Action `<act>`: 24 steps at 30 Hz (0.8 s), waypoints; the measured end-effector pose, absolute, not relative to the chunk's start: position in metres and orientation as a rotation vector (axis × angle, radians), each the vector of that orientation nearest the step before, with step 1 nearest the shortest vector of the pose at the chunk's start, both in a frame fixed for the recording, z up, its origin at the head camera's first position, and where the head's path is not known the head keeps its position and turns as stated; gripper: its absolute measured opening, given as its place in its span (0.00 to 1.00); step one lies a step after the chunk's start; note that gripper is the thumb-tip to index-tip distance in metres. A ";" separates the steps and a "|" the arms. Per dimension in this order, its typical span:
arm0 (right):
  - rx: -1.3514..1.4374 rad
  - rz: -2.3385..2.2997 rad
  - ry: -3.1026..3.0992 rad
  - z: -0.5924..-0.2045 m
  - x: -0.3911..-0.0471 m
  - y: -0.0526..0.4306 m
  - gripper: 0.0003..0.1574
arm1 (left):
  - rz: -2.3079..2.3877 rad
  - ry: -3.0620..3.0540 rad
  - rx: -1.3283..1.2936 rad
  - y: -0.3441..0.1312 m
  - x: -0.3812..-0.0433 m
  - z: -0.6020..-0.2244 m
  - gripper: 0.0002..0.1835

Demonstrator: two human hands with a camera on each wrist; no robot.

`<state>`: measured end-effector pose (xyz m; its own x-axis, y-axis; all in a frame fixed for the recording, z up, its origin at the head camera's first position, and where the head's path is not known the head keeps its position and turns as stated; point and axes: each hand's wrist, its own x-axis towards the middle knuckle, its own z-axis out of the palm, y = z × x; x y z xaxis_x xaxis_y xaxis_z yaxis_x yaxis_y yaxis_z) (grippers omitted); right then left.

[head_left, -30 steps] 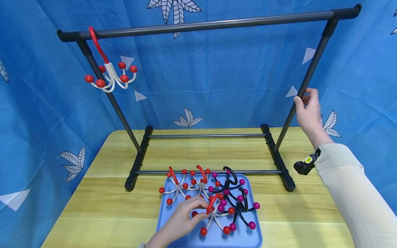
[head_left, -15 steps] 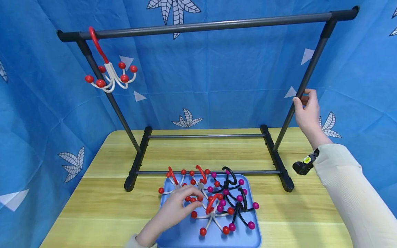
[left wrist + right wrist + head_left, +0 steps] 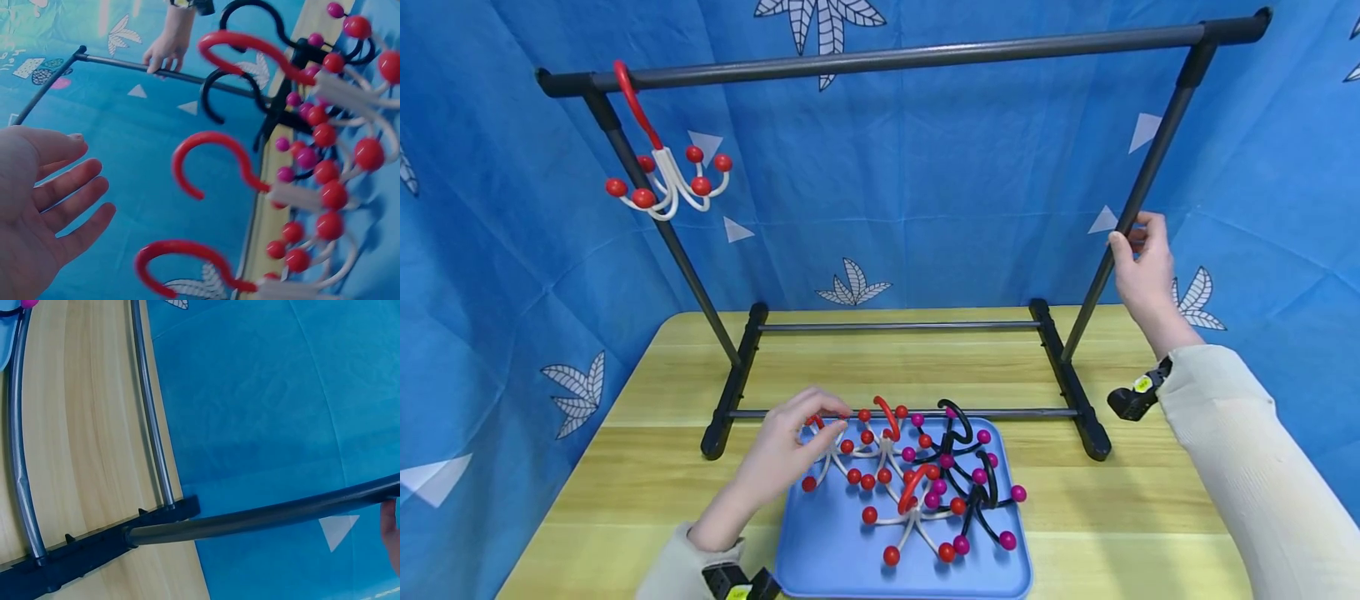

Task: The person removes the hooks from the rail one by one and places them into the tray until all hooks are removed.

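My left hand (image 3: 784,450) is over the left edge of the blue tray (image 3: 827,554). Its fingers are relaxed and nothing is in them. In the head view it partly hides the leftmost white claw hanger (image 3: 831,457) with red balls; the left wrist view shows its palm (image 3: 31,219) apart from the upright red hooks (image 3: 215,139). Two more such hangers stand in the tray, a middle one (image 3: 887,446) and a front one (image 3: 915,518). To the right, my right hand (image 3: 1146,271) holds the right post (image 3: 1152,171) of the dark rack, thumb in front.
One white claw hanger (image 3: 664,171) with red balls hangs near the left end of the rack's top bar (image 3: 910,57). Black claw hangers (image 3: 977,500) with magenta balls crowd the tray's right side. The rack's lower bar (image 3: 910,414) runs behind the tray on the wooden table (image 3: 640,492).
My left hand has left the red hook of the front white hanger and moved up and left to the leftmost one. The front hanger stays in the tray. My right hand keeps its hold.
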<state>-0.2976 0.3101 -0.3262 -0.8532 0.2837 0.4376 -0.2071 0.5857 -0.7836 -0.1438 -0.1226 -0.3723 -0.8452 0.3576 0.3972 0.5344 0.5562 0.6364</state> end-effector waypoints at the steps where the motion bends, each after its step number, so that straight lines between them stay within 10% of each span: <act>1: -0.060 1.228 -2.290 -0.326 -0.298 0.310 0.23 | -1.147 -2.561 -0.737 -0.125 -0.145 -0.369 0.09; 24: -0.083 1.202 -2.353 -0.324 -0.297 0.313 0.27 | -0.868 -2.225 -0.393 -0.175 -0.199 -0.257 0.10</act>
